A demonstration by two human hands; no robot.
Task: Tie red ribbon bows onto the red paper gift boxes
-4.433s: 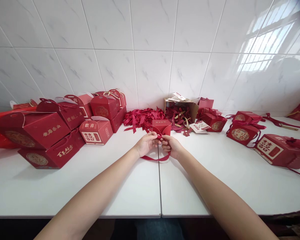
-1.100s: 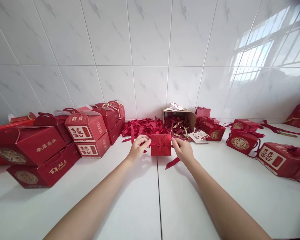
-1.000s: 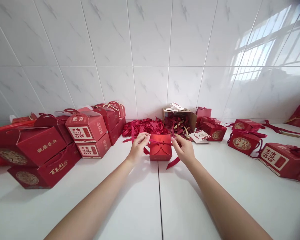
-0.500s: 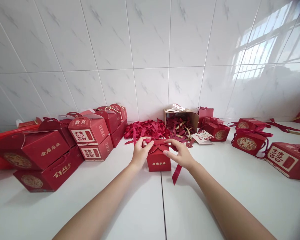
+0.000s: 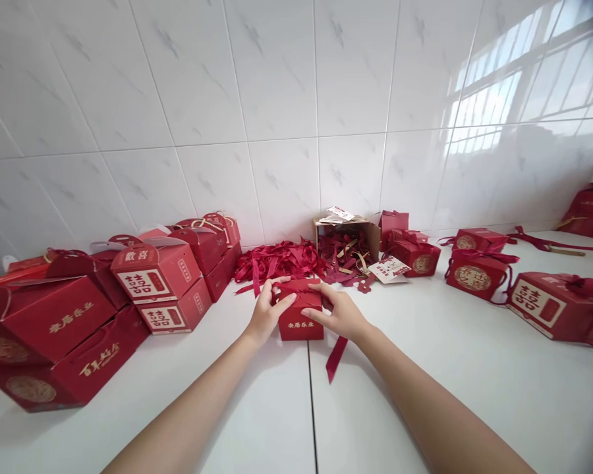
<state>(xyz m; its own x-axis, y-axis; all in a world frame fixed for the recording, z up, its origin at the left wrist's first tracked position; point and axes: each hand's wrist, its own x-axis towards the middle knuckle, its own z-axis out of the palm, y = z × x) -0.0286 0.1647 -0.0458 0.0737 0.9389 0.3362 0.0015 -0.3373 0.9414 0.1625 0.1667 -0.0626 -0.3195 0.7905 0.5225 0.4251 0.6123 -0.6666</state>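
A small red gift box (image 5: 300,322) with gold characters on its front stands upright on the white table (image 5: 257,408), at the seam between two tabletops. My left hand (image 5: 267,311) grips its left top edge, thumb on the front, fingers curled over the lid. My right hand (image 5: 340,313) holds the box's right top corner with its fingers on the lid. A dark red ribbon (image 5: 336,359) runs over the lid and its loose end trails down onto the table under my right wrist.
Stacked red gift boxes (image 5: 153,283) fill the left side. A heap of red ribbons (image 5: 277,258) and a tipped cardboard box (image 5: 346,238) lie against the tiled wall. More ribboned red boxes (image 5: 477,273) sit at the right.
The small box was turned from lying with its flap facing me to standing upright with its lettered front toward me. Both hands shifted from the ribbon ends onto the lid corners.
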